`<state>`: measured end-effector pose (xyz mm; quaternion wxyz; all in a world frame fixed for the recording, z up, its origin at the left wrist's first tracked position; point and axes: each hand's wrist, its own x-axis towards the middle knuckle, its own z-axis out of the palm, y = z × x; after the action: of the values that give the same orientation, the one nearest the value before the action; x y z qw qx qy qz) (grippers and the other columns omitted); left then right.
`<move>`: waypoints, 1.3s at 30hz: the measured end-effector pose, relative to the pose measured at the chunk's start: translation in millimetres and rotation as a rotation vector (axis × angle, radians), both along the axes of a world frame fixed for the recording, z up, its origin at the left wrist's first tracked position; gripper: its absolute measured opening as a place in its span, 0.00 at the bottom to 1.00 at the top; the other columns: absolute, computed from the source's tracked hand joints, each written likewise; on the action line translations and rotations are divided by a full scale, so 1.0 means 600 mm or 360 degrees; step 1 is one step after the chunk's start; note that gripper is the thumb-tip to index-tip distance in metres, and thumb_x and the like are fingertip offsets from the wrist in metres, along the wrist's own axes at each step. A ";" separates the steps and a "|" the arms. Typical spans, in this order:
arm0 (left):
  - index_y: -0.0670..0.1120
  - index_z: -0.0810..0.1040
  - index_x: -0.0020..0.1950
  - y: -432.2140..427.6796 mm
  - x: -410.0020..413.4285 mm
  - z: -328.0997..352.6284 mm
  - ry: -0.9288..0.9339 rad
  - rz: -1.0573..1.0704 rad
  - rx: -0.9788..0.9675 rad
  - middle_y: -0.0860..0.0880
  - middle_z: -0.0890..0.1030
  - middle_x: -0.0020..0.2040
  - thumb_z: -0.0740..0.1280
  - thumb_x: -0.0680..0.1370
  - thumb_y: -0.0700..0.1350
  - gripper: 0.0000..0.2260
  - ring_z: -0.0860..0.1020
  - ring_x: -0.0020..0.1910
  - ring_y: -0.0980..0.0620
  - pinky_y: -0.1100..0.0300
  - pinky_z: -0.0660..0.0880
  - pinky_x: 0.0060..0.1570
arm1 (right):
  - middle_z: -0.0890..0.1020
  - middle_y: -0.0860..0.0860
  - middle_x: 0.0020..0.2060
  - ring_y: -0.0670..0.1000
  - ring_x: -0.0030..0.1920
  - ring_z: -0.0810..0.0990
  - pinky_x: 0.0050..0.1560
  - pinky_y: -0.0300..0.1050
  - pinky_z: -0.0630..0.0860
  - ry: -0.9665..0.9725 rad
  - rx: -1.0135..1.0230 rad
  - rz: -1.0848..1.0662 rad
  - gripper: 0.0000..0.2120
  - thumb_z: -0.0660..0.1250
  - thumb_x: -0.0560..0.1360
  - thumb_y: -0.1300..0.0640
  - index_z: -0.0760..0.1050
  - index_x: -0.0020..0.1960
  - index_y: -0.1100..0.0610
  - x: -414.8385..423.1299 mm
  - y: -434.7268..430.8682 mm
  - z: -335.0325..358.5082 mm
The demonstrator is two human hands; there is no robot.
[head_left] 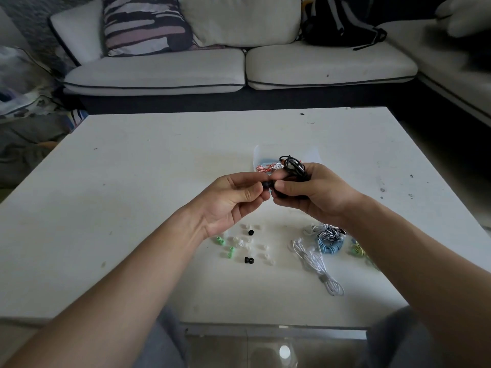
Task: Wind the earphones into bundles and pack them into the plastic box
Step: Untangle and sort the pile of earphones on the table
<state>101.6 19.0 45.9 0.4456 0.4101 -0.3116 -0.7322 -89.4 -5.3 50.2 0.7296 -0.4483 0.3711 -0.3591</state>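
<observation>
Now right grip clasps coiled black earphones; left grip pinches an earbud. Light, limp, they likely unwind; hold mid-coil.

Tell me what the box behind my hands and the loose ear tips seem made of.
The box looks like clear plastic: its walls are see-through and faintly shiny. The ear tips look like matte silicone or rubber, judging by their domed shape; too small to confirm.

The right hand and its black wound earphone bundle are covering much of the clear plastic box; the left hand is pinching a black piece too small to identify; at lower right the forearm is half hiding a yellow-green cable coil
</observation>
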 end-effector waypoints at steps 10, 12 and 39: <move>0.41 0.83 0.49 0.001 -0.002 -0.003 -0.0009 0.0014 -0.0007 0.45 0.84 0.39 0.69 0.69 0.34 0.10 0.84 0.38 0.52 0.66 0.80 0.39 | 0.82 0.55 0.37 0.50 0.39 0.83 0.44 0.42 0.82 -0.0010 -0.0004 -0.0015 0.08 0.70 0.65 0.66 0.80 0.45 0.61 0.002 0.001 -0.004; 0.41 0.84 0.47 0.001 -0.002 -0.003 -0.0006 0.0028 -0.0007 0.45 0.83 0.39 0.69 0.69 0.34 0.09 0.84 0.38 0.52 0.66 0.80 0.39 | 0.82 0.55 0.38 0.50 0.39 0.83 0.44 0.42 0.82 -0.0008 -0.0014 -0.0021 0.08 0.70 0.65 0.66 0.80 0.45 0.61 0.003 0.001 -0.005; 0.46 0.87 0.38 0.003 -0.006 -0.010 -0.0126 -0.0042 -0.0026 0.46 0.84 0.36 0.68 0.71 0.34 0.10 0.84 0.38 0.54 0.67 0.80 0.39 | 0.83 0.53 0.36 0.50 0.38 0.83 0.43 0.41 0.82 0.0144 -0.0164 0.0048 0.09 0.66 0.74 0.74 0.80 0.45 0.62 -0.004 -0.001 -0.007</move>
<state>98.0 21.1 39.6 0.4265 0.4310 -0.3403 -0.7187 -91.6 -5.9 45.9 0.6933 -0.5066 0.3778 -0.3462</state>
